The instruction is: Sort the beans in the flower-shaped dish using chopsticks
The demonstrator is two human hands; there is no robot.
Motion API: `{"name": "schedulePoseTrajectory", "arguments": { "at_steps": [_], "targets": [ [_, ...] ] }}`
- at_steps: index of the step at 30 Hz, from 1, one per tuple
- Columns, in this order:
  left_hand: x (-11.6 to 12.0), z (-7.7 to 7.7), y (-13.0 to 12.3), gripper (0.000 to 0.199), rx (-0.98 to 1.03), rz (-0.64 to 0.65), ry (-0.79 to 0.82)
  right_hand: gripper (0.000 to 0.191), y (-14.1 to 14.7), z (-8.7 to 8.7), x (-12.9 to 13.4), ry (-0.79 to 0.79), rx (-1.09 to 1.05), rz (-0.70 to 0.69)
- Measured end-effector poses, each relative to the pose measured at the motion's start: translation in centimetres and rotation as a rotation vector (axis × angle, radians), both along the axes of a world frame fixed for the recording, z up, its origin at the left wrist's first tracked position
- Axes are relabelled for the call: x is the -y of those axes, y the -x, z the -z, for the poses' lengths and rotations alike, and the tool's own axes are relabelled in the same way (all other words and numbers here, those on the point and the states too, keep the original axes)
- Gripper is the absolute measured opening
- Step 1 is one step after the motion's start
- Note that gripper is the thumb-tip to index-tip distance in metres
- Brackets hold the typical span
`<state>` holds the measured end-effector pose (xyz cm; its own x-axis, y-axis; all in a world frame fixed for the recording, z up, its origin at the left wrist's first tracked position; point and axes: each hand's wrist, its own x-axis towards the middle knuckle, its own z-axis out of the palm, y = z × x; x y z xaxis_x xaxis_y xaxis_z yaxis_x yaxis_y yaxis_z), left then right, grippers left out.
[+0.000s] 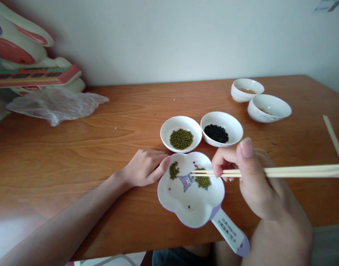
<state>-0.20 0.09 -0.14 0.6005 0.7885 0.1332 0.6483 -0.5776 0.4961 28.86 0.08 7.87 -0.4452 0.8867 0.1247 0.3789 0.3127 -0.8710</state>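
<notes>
A flower-shaped white plate (183,205) with a purple rim, a handle and a cartoon print lies near the table's front edge. Its upper left rim is held by my left hand (146,168), thumb against the edge. My right hand (258,181) grips a pair of pale chopsticks (297,171). Their tips lie over the plate, beside the larger pile of green mung beans (203,181). A smaller group of mung beans (174,170) rests at the left. Just behind the plate are a bowl of mung beans (181,139) and a bowl of black beans (216,133).
Two more white bowls, a rear one (238,95) and a nearer one (269,117), stand at the back right with small contents. A pale stick (333,136) lies at the far right. A crumpled plastic bag (58,105) and a dog-shaped toy (33,55) occupy the back left.
</notes>
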Motion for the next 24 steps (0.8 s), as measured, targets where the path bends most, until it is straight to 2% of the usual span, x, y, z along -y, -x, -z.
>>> {"name": "schedulePoseTrajectory", "arguments": {
  "at_steps": [15,24],
  "targets": [
    [0.09,-0.07,-0.11,0.041,-0.023,-0.019,-0.017,0.071,0.11,-0.05,-0.25,-0.059,-0.025,0.022],
    [0.1,-0.04,0.01,0.043,-0.036,-0.026,-0.02,0.073,-0.14,0.74,-0.12,0.053,-0.099,-0.026]
  ]
}}
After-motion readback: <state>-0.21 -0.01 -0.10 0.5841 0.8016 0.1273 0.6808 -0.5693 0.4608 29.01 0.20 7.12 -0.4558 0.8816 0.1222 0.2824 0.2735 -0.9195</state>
